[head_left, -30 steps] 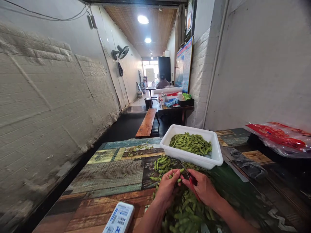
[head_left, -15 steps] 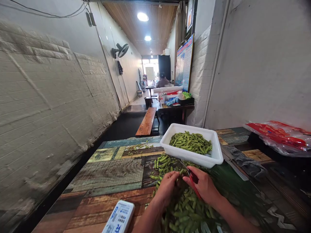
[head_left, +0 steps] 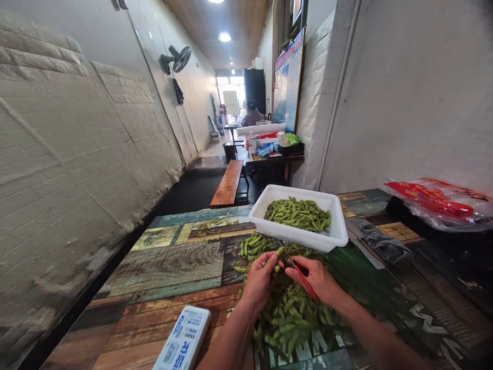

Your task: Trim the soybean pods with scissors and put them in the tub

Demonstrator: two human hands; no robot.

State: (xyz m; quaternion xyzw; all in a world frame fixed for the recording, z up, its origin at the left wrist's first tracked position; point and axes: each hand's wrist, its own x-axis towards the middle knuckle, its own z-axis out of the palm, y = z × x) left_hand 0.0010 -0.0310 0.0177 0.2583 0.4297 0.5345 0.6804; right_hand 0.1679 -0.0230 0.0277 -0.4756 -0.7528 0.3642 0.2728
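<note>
Between the thumb and fingers of my left hand (head_left: 261, 275) is a green edamame pod (head_left: 279, 252), its end poking up. My right hand (head_left: 314, 277) is closed around red-handled scissors (head_left: 306, 284), whose metal blades point forward and left, close to the pod. Beneath my wrists a large heap of edamame pods (head_left: 292, 321) covers the table. A smaller pile of pods (head_left: 254, 246) lies just beyond my left hand. Past both hands stands a white plastic tub (head_left: 304, 240) partly filled with pods.
A white and blue box (head_left: 183, 339) lies at the front left of the patterned wooden table (head_left: 173, 270). Trimmings (head_left: 215, 224) are scattered near the far edge. To the right are a grey cloth (head_left: 381, 239) and red plastic packaging (head_left: 435, 198). A bench (head_left: 228, 185) stands beyond.
My left hand has turned, showing the pod end above its fingers. The scissors have stayed in my right hand. The whole view has tilted slightly down, so everything sits a little higher.
</note>
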